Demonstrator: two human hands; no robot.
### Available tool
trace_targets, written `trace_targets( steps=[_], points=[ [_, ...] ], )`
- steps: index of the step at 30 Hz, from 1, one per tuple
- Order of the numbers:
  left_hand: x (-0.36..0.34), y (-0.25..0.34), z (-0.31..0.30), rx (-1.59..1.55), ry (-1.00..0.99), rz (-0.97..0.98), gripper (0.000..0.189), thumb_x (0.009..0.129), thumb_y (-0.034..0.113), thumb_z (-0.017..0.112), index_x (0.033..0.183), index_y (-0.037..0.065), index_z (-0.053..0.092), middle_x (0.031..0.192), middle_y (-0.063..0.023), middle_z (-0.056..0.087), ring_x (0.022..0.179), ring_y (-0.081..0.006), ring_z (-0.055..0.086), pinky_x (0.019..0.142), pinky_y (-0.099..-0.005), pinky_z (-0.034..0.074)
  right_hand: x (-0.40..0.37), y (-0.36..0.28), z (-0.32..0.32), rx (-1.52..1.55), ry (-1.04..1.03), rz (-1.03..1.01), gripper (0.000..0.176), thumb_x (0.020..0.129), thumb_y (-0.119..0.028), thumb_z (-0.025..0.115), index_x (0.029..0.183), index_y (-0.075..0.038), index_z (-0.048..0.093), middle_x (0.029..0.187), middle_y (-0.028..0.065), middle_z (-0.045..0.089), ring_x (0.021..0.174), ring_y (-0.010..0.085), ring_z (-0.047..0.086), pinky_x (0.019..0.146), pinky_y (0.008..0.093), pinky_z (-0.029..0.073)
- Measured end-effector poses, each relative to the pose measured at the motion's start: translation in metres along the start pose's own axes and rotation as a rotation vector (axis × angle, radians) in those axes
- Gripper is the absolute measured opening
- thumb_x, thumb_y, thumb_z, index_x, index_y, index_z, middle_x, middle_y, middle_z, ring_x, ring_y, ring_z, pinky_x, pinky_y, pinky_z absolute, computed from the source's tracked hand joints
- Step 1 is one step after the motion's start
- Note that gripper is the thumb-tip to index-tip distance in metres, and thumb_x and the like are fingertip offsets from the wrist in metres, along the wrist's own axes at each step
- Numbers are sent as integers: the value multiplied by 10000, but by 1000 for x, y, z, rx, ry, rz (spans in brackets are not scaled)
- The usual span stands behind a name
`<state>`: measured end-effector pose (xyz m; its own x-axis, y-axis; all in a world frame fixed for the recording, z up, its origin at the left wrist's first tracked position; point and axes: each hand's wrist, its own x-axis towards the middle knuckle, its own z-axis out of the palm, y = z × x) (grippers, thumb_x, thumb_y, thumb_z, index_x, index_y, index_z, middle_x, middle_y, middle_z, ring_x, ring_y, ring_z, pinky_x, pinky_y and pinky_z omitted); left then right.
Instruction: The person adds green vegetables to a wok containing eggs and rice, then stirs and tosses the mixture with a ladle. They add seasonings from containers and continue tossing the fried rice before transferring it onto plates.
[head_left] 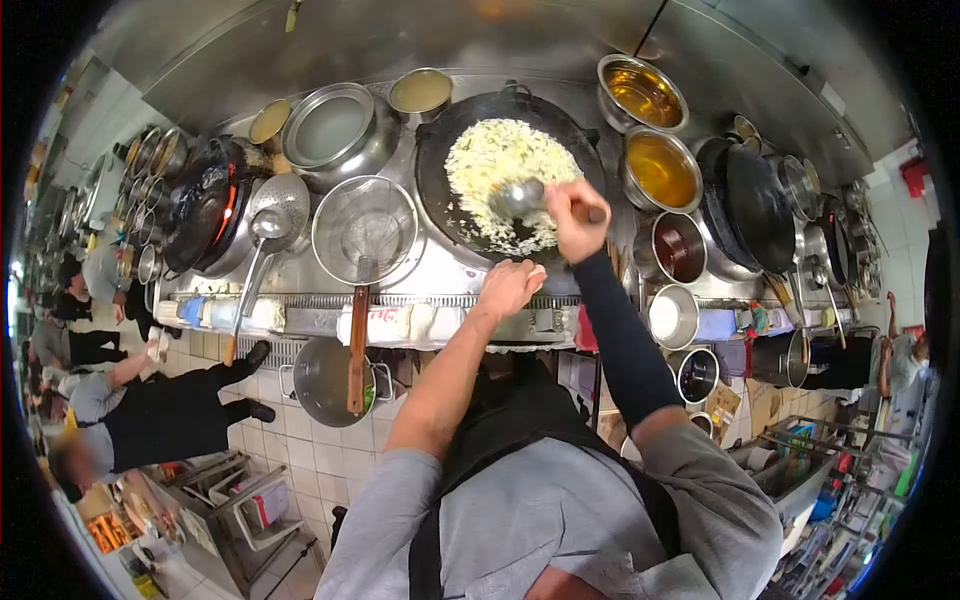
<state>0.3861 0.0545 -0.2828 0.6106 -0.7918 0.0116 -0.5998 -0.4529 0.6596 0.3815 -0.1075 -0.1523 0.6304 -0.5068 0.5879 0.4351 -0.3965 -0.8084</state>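
Note:
A large black wok (432,190) sits on the range in front of me, holding fried rice (510,158) with pale yellow bits. My right hand (580,220) is closed around the handle of a metal ladle (518,200), whose bowl rests in the rice. At the wok's near edge, my left hand (508,288) is closed on the wok; a pale, cloth-like patch shows by its fingers. The grip point itself is hidden beneath the hand.
Left of the wok lies a wire strainer (365,228), its wooden handle jutting over the counter edge. A perforated skimmer (284,205) is beyond it. Pots of amber liquid (662,172) and dark red sauce (679,247) stand right. A co-worker (160,430) is at far left.

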Motion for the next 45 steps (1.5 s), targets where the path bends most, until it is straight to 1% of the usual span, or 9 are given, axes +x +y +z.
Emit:
trace_targets(
  steps=[4,8,13,17,25,31,34,37,45],
  points=[
    [2,0,1,19,37,26,368,1053,408,606,954,56,654,916,-218,734,914,-443,662,855,-539,518,70,-24,-18,258,74,281,326,1000,-125,771,733,-56,597,643,-3,607,590,64,540,573,256,420],
    [15,-1,0,46,45,27,382,1055,417,599,953,54,656,907,-210,743,910,-431,674,852,-541,524,21,-43,-35,-199,-155,-51,232,939,-39,780,746,-36,650,662,-20,609,635,83,551,634,267,433],
    [7,-3,7,84,47,25,380,1056,416,600,939,58,658,889,-206,743,905,-425,681,845,-542,531,96,-8,-79,407,18,318,321,982,-71,753,723,-81,563,651,6,569,593,89,540,565,294,428],
    [8,1,6,66,70,26,383,1048,421,611,941,57,658,892,-213,737,895,-431,679,848,-547,532,90,-2,-95,104,-308,194,333,1000,-118,745,717,-82,574,631,-6,563,548,103,537,567,288,446],
    [11,6,0,62,-43,-36,454,1073,469,554,986,35,651,933,-241,723,940,-453,670,857,-552,526,141,31,-68,-24,-259,208,345,980,-167,793,738,-95,558,623,-8,570,505,113,530,512,313,473],
    [13,4,4,66,-13,-55,464,1072,483,543,979,43,658,952,-238,737,971,-443,672,883,-554,525,158,-17,-27,346,487,225,282,996,-164,778,805,-106,580,609,-44,488,470,79,422,464,295,401],
    [12,8,2,129,-47,-60,441,1065,464,545,971,51,670,962,-234,754,984,-440,684,898,-556,534,104,60,6,268,254,296,300,943,-181,833,747,-83,628,662,-33,619,613,64,549,647,264,476],
    [6,22,-1,39,-35,-147,490,1073,470,523,978,16,680,867,-255,735,869,-482,689,823,-572,545,99,8,18,247,-31,411,351,965,-255,818,739,-72,623,648,-22,595,624,60,552,610,269,444],
    [-49,99,-94,-2,40,-26,441,1036,379,655,829,-10,660,771,-275,698,785,-486,695,704,-562,534,50,-105,20,235,82,254,314,1002,-148,770,788,-85,549,623,-36,523,486,45,446,444,252,320]
  ],
)
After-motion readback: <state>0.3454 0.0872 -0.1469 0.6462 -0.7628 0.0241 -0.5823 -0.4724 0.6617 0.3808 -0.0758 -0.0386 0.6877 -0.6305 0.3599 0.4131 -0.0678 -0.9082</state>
